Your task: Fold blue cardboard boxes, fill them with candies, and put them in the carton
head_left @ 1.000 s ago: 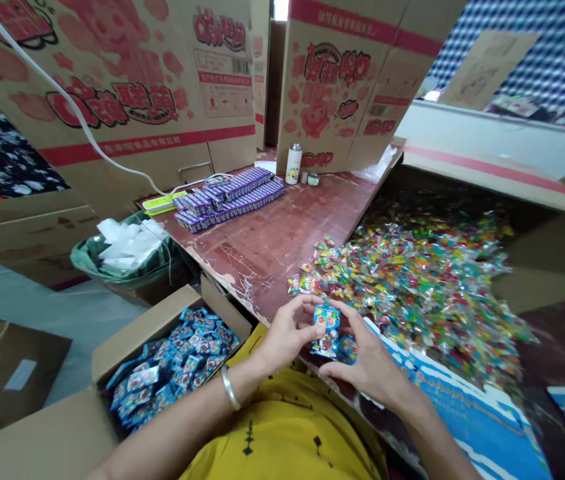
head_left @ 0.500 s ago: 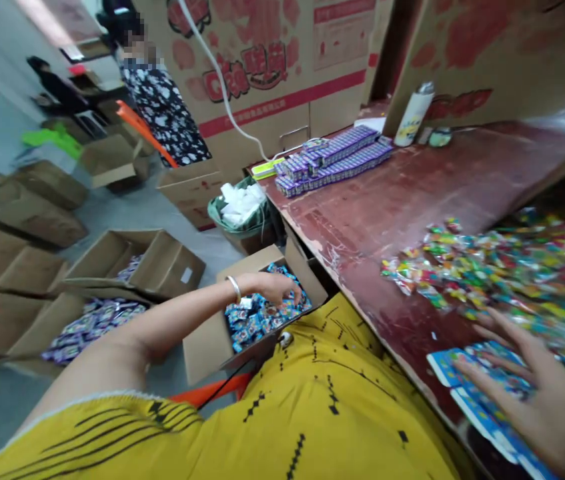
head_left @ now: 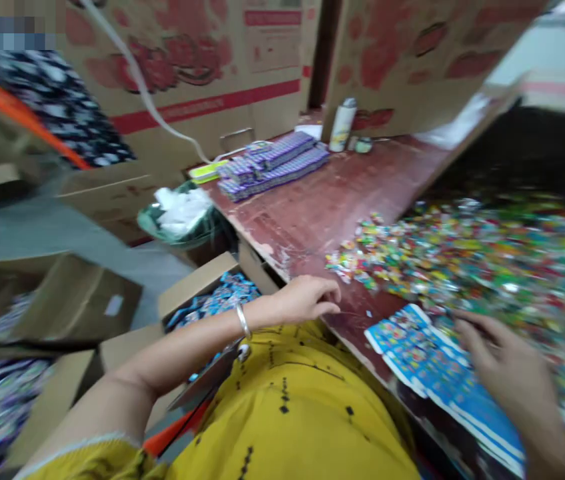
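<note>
My left hand (head_left: 307, 299), with a silver bangle at the wrist, hangs in front of the table edge. Its fingers curl loosely, thumb apart from them, and nothing shows in it. My right hand (head_left: 505, 367) is at the near edge of a heap of small wrapped candies (head_left: 482, 267). Its thumb and fingertips come together; whatever they pinch is too blurred to make out. Beside and partly under that hand, flat blue printed cards (head_left: 427, 353) lie overlapped along the table edge. Left of me, small blue packs (head_left: 217, 297) fill an open carton (head_left: 197, 283), partly covered by my left forearm.
Stacked purple packs (head_left: 275, 163) stand at the table's far end, near a white bottle (head_left: 343, 125) and a small jar (head_left: 363, 145). A green-lined bin (head_left: 182, 223) holds white scraps. Open cartons (head_left: 82, 293) line the floor at left. A person in patterned clothing (head_left: 62, 100) is beyond.
My left hand has come out of the blue-pack carton toward the table edge. My right hand has moved off the blue cards to the candies, its fingers closing. The view has swung right.
</note>
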### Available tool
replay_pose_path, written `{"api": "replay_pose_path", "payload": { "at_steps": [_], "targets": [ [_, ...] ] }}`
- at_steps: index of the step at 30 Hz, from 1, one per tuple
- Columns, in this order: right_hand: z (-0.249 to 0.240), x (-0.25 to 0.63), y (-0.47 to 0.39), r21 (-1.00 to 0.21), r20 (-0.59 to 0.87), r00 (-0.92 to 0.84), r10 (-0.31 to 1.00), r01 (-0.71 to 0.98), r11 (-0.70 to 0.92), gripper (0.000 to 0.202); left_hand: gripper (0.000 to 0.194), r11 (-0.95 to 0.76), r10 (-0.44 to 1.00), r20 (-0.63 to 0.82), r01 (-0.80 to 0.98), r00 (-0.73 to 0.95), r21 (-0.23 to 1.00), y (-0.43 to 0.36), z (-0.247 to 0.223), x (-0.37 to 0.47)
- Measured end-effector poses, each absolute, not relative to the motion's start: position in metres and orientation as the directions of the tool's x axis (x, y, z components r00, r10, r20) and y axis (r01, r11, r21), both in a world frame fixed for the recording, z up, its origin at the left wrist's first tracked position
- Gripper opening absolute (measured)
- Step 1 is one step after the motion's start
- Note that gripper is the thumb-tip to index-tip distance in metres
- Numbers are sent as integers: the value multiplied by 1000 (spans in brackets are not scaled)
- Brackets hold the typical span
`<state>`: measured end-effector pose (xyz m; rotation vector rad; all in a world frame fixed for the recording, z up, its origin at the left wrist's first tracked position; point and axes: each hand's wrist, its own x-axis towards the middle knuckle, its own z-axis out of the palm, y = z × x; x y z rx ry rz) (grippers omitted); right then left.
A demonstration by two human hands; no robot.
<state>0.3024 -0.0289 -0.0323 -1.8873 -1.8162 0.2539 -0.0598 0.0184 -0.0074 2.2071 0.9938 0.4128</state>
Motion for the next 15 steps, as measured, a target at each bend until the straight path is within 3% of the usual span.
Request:
{"api": "replay_pose_path", "payload": {
  "at_steps": [3,7,10,13,15],
  "targets": [
    [-27,299,-27,-406,140,64,988,914,-1,33,25,-577,712,80,516,698,633,6,-20,-1],
    [-38,295,-15,-373,91,34,995,928,2,37,44,-596,746,22,652,666,470,0,-39,49],
    [-45,290,-9,-391,92,35,995,920,4,35,56,-559,780,-15,708,625,433,1,-45,59],
    [-45,283,-4,-467,96,99,990,883,-44,29,61,-512,798,-57,725,599,461,0,-43,57],
    [-40,278,-3,-603,77,178,981,792,-97,28,62,-499,804,-45,714,593,492,-2,-39,55]
  ]
}}
